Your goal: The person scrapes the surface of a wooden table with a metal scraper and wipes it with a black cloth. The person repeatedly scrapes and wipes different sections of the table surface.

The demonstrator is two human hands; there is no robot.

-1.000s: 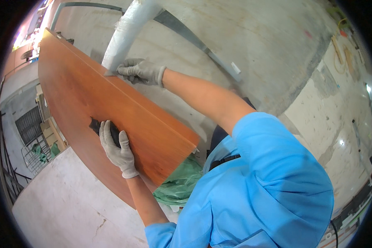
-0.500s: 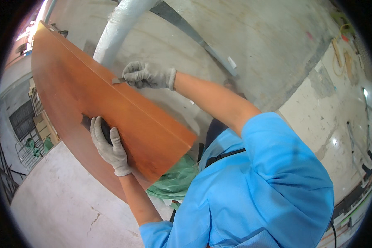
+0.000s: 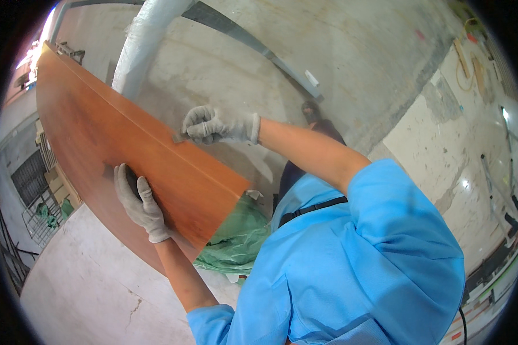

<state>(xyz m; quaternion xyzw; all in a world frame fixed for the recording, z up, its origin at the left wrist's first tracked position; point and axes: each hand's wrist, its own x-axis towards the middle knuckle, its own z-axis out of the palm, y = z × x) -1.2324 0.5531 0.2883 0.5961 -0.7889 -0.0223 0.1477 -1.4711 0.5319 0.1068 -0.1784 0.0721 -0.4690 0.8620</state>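
Note:
A long, curved orange-brown panel [image 3: 172,175] with a ridge along its right side slants from the upper left down toward me. My left hand [image 3: 139,202], in a pale grey glove, presses a dark pad [image 3: 131,179] onto its surface; the palm hides part of the pad. In a matching glove, my right hand [image 3: 216,125] pinches a small flat grey piece [image 3: 179,138], like a scraper blade, at the panel's right edge. The curled fingers cover the rest of that piece.
Crumpled green plastic sheeting [image 3: 236,236] lies under the panel's near end. Behind the panel rises a pole wrapped in clear film [image 3: 147,46]. A curved grey metal strip [image 3: 253,46] rests on the floor. Boxes [image 3: 63,184] and a wire rack [image 3: 37,221] stand at the left.
My right hand has slid along the panel's edge toward its near end, with the grey piece in it. The left hand stays at about the same spot; the view has shifted slightly.

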